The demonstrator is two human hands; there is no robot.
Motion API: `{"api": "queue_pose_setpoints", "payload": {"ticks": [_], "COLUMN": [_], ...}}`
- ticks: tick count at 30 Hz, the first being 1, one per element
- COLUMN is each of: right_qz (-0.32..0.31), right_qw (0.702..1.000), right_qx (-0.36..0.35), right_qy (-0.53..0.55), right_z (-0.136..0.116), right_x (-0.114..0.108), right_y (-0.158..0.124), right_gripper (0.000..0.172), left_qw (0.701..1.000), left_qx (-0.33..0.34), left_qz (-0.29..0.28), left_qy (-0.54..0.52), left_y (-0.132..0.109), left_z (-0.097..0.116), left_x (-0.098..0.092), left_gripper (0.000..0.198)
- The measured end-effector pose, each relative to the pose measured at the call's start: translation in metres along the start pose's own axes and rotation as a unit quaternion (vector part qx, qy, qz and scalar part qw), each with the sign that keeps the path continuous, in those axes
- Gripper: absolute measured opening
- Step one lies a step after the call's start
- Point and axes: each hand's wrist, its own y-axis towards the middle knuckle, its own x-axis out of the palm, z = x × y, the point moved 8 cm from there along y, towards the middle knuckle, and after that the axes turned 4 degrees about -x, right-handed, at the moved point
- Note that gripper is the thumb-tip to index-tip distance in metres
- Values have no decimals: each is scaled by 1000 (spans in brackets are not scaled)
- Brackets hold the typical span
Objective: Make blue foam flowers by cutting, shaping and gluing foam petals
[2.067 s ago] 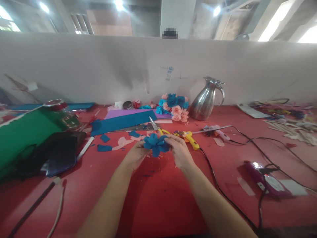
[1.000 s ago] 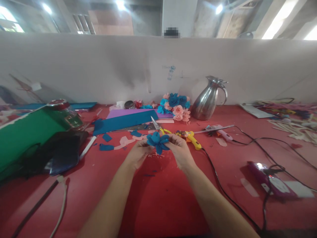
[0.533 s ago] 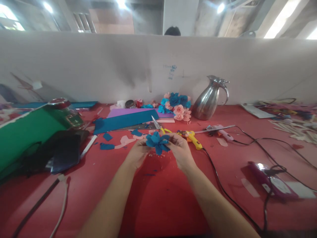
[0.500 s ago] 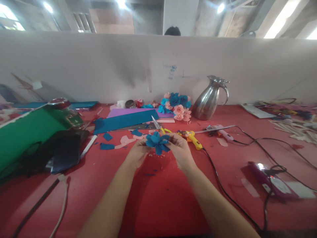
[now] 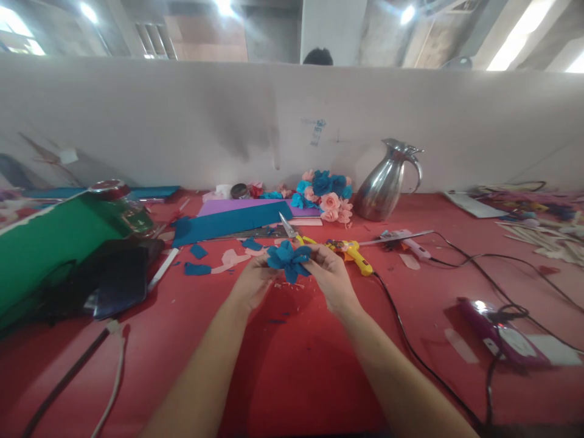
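Basically, the red table [image 5: 301, 383] fills most of the view, its back edge meeting a pale wall [image 5: 159, 121]. At the left a green board [image 5: 59, 243] slants upward, and near the back a long blue sheet [image 5: 232, 222] lies partly over a purple sheet [image 5: 223, 207]. Right of these, close to the wall, stands a metal jug [image 5: 378, 194], with a bunch of blue and pink roses [image 5: 326, 198] just left of it. Beside the board is a jar [image 5: 132, 216] with a red lid, and a dark phone [image 5: 122, 286] lies in front of it; well over to the right sits a purple box [image 5: 477, 322], a black cord across it. In the middle, the left hand [image 5: 253, 283] and right hand [image 5: 333, 274] hold a blue flower [image 5: 289, 261] between them, raised over the table, petals spread toward the camera. The left thumb and fingers are closed on its left side, the tips partly hidden by petals; the right thumb and fingertips pinch a petal at its right edge. A yellow glue gun [image 5: 359, 258] lies just beyond the right hand, a pink one [image 5: 413, 246] farther right. Just behind the flower are scissors [image 5: 287, 225], blades toward the blue sheet. Smallest are the blue scraps [image 5: 198, 269] and pink scraps [image 5: 230, 258], scattered left of the flower
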Motion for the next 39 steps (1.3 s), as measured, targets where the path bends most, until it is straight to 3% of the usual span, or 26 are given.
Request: {"api": "queue_pose_setpoints", "payload": {"ticks": [12, 19, 25, 32, 39], "right_qz": [58, -68, -85, -52, -39], "right_qw": [998, 997, 996, 989, 974], "right_qx": [-20, 20, 36, -93, -145], "right_qy": [-27, -18, 2, -105, -169], "right_z": [0, 12, 16, 6, -3], "right_x": [-11, 13, 18, 11, 11], "right_y": [0, -3, -7, -8, -12], "right_gripper": [18, 11, 18, 4, 13], "left_qw": [998, 993, 989, 988, 988], "left_qx": [4, -39, -41, -44, -40], "left_qz": [18, 10, 19, 3, 9], "left_qy": [-67, -108, -142, -147, -146], "left_y": [-3, -7, -5, -5, -6], "left_z": [4, -3, -8, -6, -7], "left_x": [1, 7, 3, 8, 8], "left_gripper": [15, 15, 21, 23, 21]}}
